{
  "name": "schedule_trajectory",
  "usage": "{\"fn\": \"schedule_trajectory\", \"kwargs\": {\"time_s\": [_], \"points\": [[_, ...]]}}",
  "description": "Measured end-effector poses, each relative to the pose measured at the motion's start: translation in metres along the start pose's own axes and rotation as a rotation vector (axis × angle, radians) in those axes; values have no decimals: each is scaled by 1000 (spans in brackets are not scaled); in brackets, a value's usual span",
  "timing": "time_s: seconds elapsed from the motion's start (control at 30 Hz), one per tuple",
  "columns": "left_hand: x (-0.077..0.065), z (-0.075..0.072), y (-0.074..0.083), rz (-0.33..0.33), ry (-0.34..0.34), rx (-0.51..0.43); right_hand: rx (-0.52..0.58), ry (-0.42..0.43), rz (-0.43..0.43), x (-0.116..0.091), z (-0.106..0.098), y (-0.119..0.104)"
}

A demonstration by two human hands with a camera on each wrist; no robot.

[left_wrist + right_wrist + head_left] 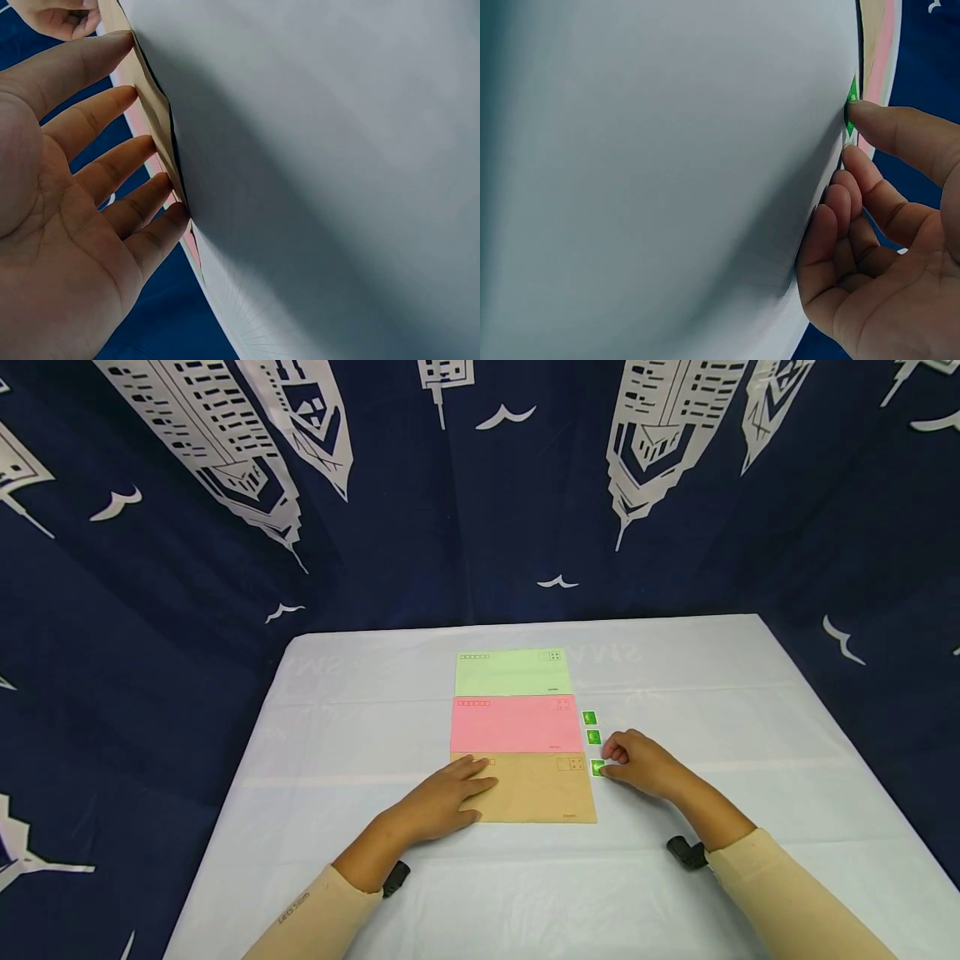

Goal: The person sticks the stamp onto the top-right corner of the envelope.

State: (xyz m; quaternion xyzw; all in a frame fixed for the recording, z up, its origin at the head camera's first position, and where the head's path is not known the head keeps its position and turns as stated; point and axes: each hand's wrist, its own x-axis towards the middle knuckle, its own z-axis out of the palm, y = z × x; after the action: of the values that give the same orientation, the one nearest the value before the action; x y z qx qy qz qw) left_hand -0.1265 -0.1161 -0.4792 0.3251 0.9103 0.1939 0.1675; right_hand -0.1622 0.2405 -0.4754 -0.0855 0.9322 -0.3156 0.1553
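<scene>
room: table (802, 760), right side | obstacle: left hand (450, 800) on tan envelope (540, 793) | palm clearance: unclear

Under the fingers (477, 786) spreads a white table (525, 893) — beyond them, and off to either side, hangs navy fabric (412, 560), printed with pale upside-down buildings (667, 410) and small birds (501, 417).

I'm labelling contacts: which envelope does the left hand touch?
The tan envelope, frontmost of three; the left hand rests on it; the pink envelope and green envelope lie beyond.
</scene>
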Motion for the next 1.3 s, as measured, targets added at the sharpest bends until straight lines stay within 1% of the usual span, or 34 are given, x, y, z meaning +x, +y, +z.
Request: {"fn": "schedule_trajectory", "kwargs": {"time_s": [0.5,0.73,0.83,1.07,1.17,1.3], "points": [[0,-1,1,2,-3,-5,10,17,-3,2,1,0],[1,2,-1,-13,-3,-12,7,26,-28,5,0,5],[1,2,-1,-17,-3,-14,35,5,-26,5,-2,7],[0,1,0,-15,-3,-13,140,-58,-5,1,-11,9],[0,1,0,-16,-4,-10,158,-68,-3,1,-13,11],[-1,0,2,-19,-8,-5,206,-59,-17,0,-15,14]]}}
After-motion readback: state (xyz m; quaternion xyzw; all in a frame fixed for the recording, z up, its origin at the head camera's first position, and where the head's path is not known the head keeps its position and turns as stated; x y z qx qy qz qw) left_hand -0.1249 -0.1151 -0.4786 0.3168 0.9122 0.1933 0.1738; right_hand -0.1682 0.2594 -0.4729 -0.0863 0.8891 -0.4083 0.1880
